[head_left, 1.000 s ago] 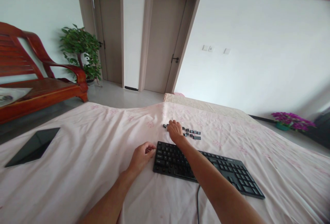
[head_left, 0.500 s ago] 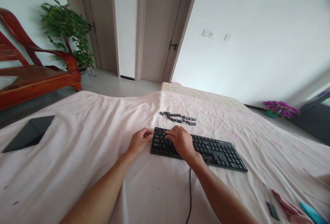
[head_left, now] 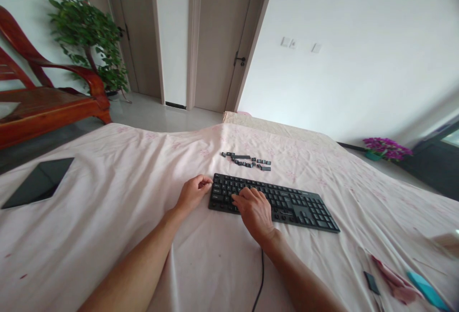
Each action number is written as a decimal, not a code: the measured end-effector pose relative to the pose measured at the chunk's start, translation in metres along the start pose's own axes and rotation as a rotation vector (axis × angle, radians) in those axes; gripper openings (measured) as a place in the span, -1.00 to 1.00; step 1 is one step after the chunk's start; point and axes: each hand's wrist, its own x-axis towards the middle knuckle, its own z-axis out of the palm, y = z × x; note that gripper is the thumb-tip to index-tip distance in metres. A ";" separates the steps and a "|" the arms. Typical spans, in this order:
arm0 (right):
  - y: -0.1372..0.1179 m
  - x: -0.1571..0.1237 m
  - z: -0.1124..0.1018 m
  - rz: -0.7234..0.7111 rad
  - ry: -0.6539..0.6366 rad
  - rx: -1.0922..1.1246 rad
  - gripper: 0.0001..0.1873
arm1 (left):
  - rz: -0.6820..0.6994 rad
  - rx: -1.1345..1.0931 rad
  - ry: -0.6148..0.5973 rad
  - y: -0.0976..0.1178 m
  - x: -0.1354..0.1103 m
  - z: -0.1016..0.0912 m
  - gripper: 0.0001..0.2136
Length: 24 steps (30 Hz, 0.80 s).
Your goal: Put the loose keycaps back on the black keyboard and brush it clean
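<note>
A black keyboard (head_left: pixel 311 209) lies at a slant on the pink sheet, with some keycaps off its bottom row. At its left edge is my left hand (head_left: pixel 193 192), thumb and fingers pressed together; I cannot tell whether they pinch anything. My right hand (head_left: pixel 255 210) bends over the lower left keys, its thumb and fingertips closed down among them. Whatever those fingertips hold is hidden. Behind the keyboard, loose black keycaps (head_left: pixel 248 164) form two uneven rows, including a long space bar (head_left: pixel 241 157). A black cable (head_left: pixel 261 276) runs from the keyboard towards me.
A dark tablet (head_left: pixel 38 183) lies at the left. At the lower right are a small black piece (head_left: pixel 371 282), a pink cloth-like thing (head_left: pixel 394 281) and a teal object (head_left: pixel 426 290). Beyond the sheet stand a wooden chair (head_left: pixel 60 111), a leafy plant (head_left: pixel 89 39) and purple flowers (head_left: pixel 387 147).
My right hand has moved down the keyboard from the upper left keys to the lower rows. My left hand stays by the left edge. The view has shifted slightly.
</note>
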 end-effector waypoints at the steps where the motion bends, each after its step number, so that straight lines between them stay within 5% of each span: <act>1: 0.000 0.000 0.000 -0.002 0.000 -0.012 -0.89 | -0.001 0.003 0.000 0.000 0.000 0.000 -0.80; 24: -0.011 -0.003 0.007 -0.065 -0.056 -0.131 -0.89 | -0.011 0.023 0.005 0.003 0.000 0.001 -0.80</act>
